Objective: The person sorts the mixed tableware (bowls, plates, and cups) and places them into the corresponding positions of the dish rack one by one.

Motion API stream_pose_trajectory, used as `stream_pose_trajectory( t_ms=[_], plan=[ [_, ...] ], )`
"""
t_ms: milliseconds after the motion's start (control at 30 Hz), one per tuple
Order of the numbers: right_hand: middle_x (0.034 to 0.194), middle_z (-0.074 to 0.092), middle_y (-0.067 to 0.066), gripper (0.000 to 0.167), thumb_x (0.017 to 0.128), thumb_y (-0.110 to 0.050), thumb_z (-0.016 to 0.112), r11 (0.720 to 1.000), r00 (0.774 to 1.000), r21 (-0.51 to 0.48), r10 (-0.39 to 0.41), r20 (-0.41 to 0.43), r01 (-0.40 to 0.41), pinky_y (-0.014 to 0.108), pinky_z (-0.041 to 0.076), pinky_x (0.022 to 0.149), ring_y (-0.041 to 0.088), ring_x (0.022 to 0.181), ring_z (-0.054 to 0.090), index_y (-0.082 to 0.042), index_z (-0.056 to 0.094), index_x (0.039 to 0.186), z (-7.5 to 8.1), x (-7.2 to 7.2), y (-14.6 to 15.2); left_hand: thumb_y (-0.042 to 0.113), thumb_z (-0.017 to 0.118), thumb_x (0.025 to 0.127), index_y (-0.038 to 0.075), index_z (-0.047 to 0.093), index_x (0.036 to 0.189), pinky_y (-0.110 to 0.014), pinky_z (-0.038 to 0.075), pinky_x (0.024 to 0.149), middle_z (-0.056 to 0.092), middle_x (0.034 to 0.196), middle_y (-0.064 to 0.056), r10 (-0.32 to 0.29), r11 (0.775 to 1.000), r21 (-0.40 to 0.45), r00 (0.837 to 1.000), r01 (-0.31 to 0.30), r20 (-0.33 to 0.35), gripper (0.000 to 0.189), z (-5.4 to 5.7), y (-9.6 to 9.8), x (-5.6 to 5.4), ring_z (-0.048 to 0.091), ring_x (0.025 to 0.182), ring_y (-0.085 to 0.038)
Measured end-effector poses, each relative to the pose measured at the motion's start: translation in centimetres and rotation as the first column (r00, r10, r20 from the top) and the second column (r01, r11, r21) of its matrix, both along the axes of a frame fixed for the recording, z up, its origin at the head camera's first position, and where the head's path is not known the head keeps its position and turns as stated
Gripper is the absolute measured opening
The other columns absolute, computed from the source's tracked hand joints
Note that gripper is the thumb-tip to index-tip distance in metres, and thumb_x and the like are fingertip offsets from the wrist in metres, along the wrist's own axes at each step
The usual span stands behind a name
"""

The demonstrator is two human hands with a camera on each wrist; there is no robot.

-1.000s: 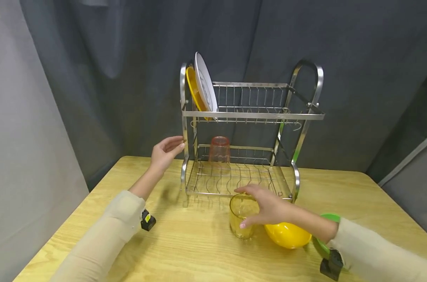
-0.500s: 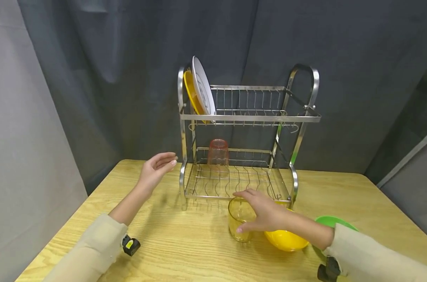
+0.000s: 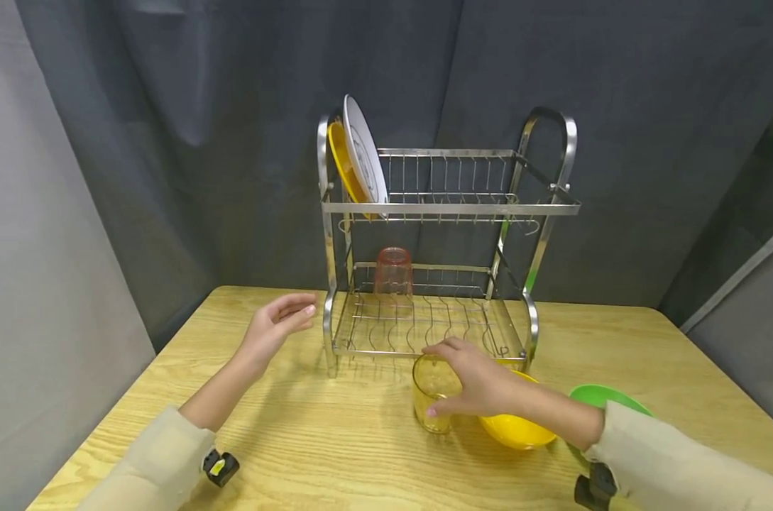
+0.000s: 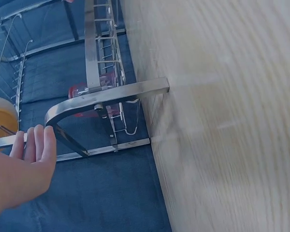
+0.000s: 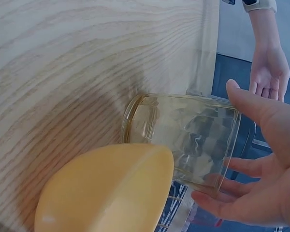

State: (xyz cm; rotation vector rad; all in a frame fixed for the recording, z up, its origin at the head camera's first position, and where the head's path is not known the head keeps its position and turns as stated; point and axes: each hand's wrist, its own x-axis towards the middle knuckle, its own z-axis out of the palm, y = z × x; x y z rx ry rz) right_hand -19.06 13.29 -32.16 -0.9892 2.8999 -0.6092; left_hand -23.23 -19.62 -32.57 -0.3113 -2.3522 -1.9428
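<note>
My right hand [image 3: 482, 383] holds a yellow see-through drinking glass [image 3: 427, 408] near its rim, thumb on the near side and fingers round the far side. The glass stands upright on the table before the dish rack. In the right wrist view the yellow bowl [image 5: 106, 188] sits close beside the glass [image 5: 183, 135]. My left hand [image 3: 274, 330] hovers left of the metal dish rack [image 3: 450, 209], fingers loosely bent and holding nothing. A pinkish glass [image 3: 394, 273] stands upside down on the lower tier.
On the upper tier a white plate [image 3: 365, 156] and a yellow plate [image 3: 341, 160] lean at the left end. A green bowl [image 3: 606, 394] lies at the right, partly behind my right forearm. The wooden table [image 3: 335, 454] runs back to a dark curtain [image 3: 265, 142].
My left hand has drawn back from the rack's left post, moving left and down. The right hand stays at the yellow glass, which has not visibly moved on the table.
</note>
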Motion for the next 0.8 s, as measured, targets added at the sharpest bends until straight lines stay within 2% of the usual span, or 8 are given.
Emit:
stream_pose_trajectory(
  t_ms=[100, 233, 333, 433, 600, 800],
  plan=[
    [0.138, 0.049, 0.024, 0.085, 0.07, -0.044, 0.083, 1.0, 1.0, 0.0, -0.008, 0.003, 0.008, 0.061, 0.045, 0.1, 0.047, 0.126, 0.046, -0.002, 0.049, 0.135, 0.1, 0.4, 0.1, 0.02, 0.057, 0.096, -0.002, 0.05, 0.133, -0.03, 0.055, 0.096, 0.053, 0.134, -0.024, -0.028, 0.999, -0.04, 1.0, 0.028, -0.005, 0.044, 0.0, -0.1, 0.5, 0.061, 0.101, 0.002],
    [0.132, 0.053, 0.022, 0.086, 0.068, -0.045, 0.084, 1.0, 1.0, -0.001, 0.004, -0.007, -0.004, 0.059, 0.047, 0.097, 0.044, 0.121, 0.049, -0.002, 0.05, 0.134, 0.2, 1.1, 0.3, 0.021, 0.057, 0.097, -0.002, 0.05, 0.134, -0.032, 0.054, 0.097, 0.053, 0.135, -0.025, -0.074, 0.995, -0.067, 0.997, 0.075, 0.008, 0.044, 0.0, -0.4, 1.1, 0.063, 0.105, -0.003],
    [0.127, 0.055, 0.017, 0.086, 0.065, -0.043, 0.086, 1.0, 1.0, -0.007, 0.02, -0.019, -0.02, 0.054, 0.051, 0.093, 0.037, 0.116, 0.052, -0.002, 0.051, 0.133, 0.3, 1.8, 0.4, 0.023, 0.056, 0.097, -0.002, 0.049, 0.135, -0.034, 0.053, 0.099, 0.052, 0.137, -0.025, -0.106, 0.993, -0.054, 0.993, 0.108, 0.043, 0.046, -0.2, -0.5, 1.7, 0.064, 0.108, -0.006],
    [0.127, 0.056, 0.014, 0.083, 0.064, -0.04, 0.087, 0.999, 0.998, -0.011, 0.043, -0.048, -0.044, 0.052, 0.052, 0.093, 0.034, 0.116, 0.054, -0.005, 0.053, 0.131, 0.3, 2.4, 0.4, 0.024, 0.056, 0.097, -0.003, 0.047, 0.136, -0.034, 0.052, 0.1, 0.052, 0.138, -0.025, -0.134, 0.99, -0.03, 0.988, 0.137, 0.08, 0.048, -0.5, -0.6, 2.2, 0.063, 0.114, -0.014],
    [0.129, 0.057, 0.01, 0.079, 0.063, -0.039, 0.087, 0.997, 0.989, -0.021, 0.077, -0.129, -0.08, 0.05, 0.052, 0.095, 0.03, 0.117, 0.056, -0.008, 0.055, 0.129, 0.1, 3.3, 0.2, 0.028, 0.053, 0.098, -0.004, 0.045, 0.136, -0.036, 0.05, 0.104, 0.048, 0.141, -0.025, -0.197, 0.98, 0.01, 0.971, 0.198, 0.138, 0.05, -1.2, -0.3, 2.9, 0.056, 0.124, -0.03],
    [0.129, 0.057, 0.005, 0.08, 0.061, -0.034, 0.088, 0.996, 0.981, -0.037, 0.073, -0.18, -0.081, 0.046, 0.052, 0.097, 0.025, 0.118, 0.056, -0.01, 0.054, 0.129, -0.3, 4.1, -0.1, 0.029, 0.05, 0.099, -0.007, 0.044, 0.135, -0.04, 0.048, 0.107, 0.045, 0.141, -0.027, -0.286, 0.958, 0.042, 0.939, 0.283, 0.189, 0.051, -2.4, 0.4, 3.5, 0.055, 0.123, -0.029]
  ],
)
